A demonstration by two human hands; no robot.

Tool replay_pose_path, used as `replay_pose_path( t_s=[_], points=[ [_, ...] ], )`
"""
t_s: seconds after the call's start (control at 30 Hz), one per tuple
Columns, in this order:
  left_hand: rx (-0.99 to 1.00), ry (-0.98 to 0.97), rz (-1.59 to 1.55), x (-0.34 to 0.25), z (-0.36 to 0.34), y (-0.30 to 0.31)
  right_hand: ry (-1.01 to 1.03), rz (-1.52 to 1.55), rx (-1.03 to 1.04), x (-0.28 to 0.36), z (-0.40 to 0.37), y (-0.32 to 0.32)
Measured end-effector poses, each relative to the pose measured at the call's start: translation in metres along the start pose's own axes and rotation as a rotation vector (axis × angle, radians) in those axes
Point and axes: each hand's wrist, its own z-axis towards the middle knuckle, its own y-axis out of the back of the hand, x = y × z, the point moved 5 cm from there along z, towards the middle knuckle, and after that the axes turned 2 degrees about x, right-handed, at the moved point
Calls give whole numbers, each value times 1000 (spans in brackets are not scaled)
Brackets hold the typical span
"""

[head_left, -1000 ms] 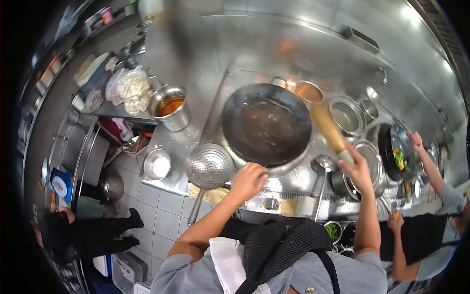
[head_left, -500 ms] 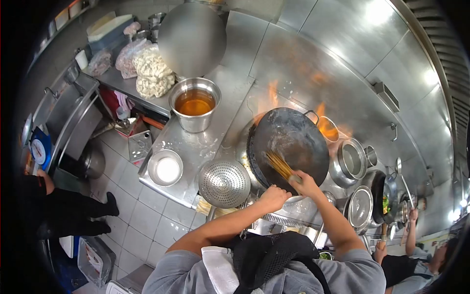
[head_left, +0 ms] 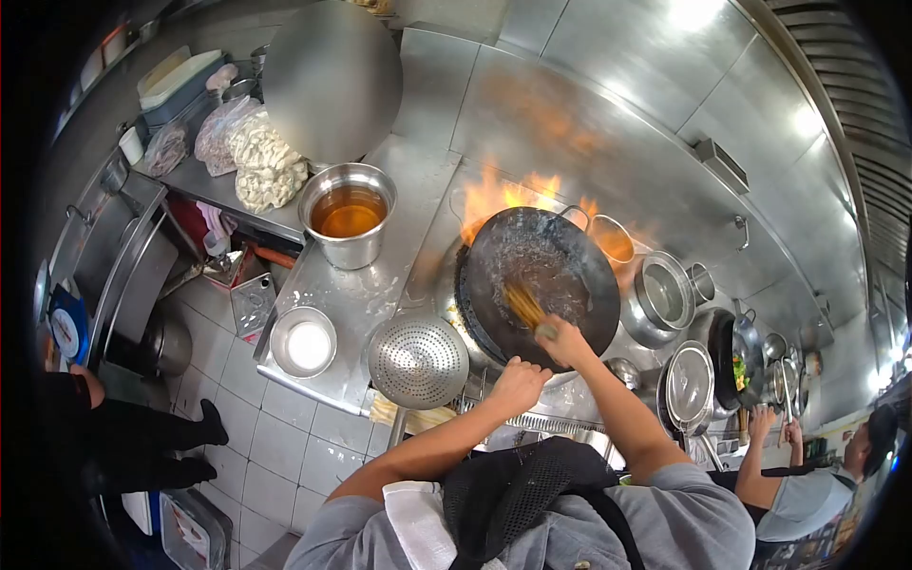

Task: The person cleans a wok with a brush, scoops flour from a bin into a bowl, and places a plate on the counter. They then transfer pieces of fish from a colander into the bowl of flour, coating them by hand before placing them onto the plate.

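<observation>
The left hand [head_left: 522,385] is clamped on the near edge of the wok [head_left: 556,252]; whether it grips the rim or a handle there, I cannot tell. Just beyond it and to its right, the right hand [head_left: 562,342] is closed round the brush [head_left: 524,304], with the bristles down against the wok's wet inner face. The hands are near each other but not joined.

The wok lies directly ahead of both hands, tilted, with flames [head_left: 503,198] rising past its far side. To brush well here, the left hand should keep a firm hold so that the wok does not rock under the strokes, while the right presses the bristles flat and sweeps from the middle out to the rim. Short strokes would suit, since a long push to the far edge could bring the fingers close to the fire, and hot liquid may splash.

Left of the left hand is a skimmer [head_left: 418,361]; farther out, on the desk [head_left: 418,204], stand a bowl [head_left: 278,347] and a pot [head_left: 351,253].
</observation>
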Motion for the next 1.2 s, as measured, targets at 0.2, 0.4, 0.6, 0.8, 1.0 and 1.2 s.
replay_pose_path(
  t_s=[0.2,0.4,0.6,0.8,1.0,1.2],
  points=[
    [-84,21,-61,-1,-1,4,-318,-575,112,-103,-19,88],
    [-16,42,-95,-1,1,4,-176,22,-213,-58,88,18],
    [48,85,-52,-9,2,8,-67,290,130,-12,-3,-2],
    [68,108,42,-8,0,-2,-197,885,499,44,7,34],
    [90,102,-26,-13,5,4,-129,568,-259,-10,131,-5],
    [77,101,30,-16,6,1,-138,601,285,24,16,10]
  ],
)
